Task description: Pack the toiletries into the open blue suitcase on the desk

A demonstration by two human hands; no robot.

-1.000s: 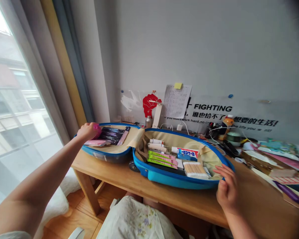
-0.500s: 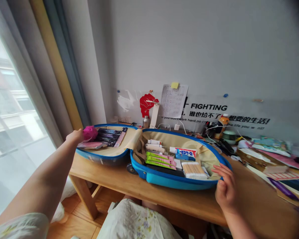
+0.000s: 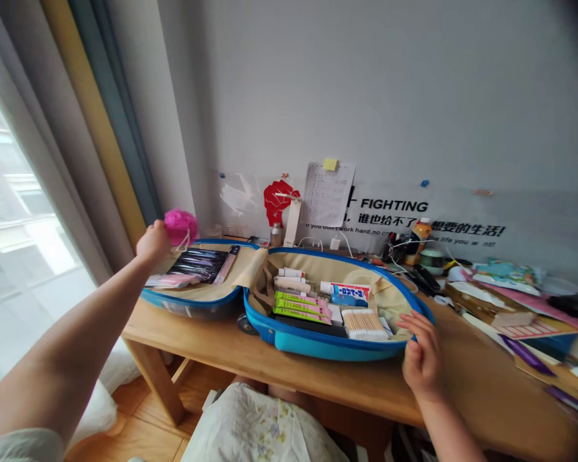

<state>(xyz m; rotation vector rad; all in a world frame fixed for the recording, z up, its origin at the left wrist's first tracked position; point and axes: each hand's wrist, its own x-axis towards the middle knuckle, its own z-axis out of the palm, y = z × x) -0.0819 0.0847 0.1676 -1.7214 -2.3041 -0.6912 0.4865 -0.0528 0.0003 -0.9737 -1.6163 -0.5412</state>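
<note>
Above the left half of an open blue suitcase (image 3: 327, 346), my left hand (image 3: 153, 242) is closed on a bright pink mesh bath puff (image 3: 181, 227) with a pale cord hanging from it. Beneath it in that half lie dark items in clear packaging (image 3: 200, 264) and a pink packet (image 3: 178, 281). My right hand (image 3: 422, 353) grips the right end of the suitcase rim, fingers over the edge and thumb outside. The right half holds cotton swabs (image 3: 363, 324), green-and-pink sachets (image 3: 302, 307), a toothpaste box (image 3: 345, 290) and several small tubes (image 3: 291, 278).
The suitcase lies on a wooden desk (image 3: 366, 391) against a wall. A bottle with an orange cap (image 3: 418, 240), a green jar (image 3: 432, 260), papers and packets clutter the right side. Curtains (image 3: 72, 128) and a window stand at left.
My left hand has lifted the pink bath puff up from the left half of the suitcase. The right hand stays at the rim. The whole view has shifted slightly.
</note>
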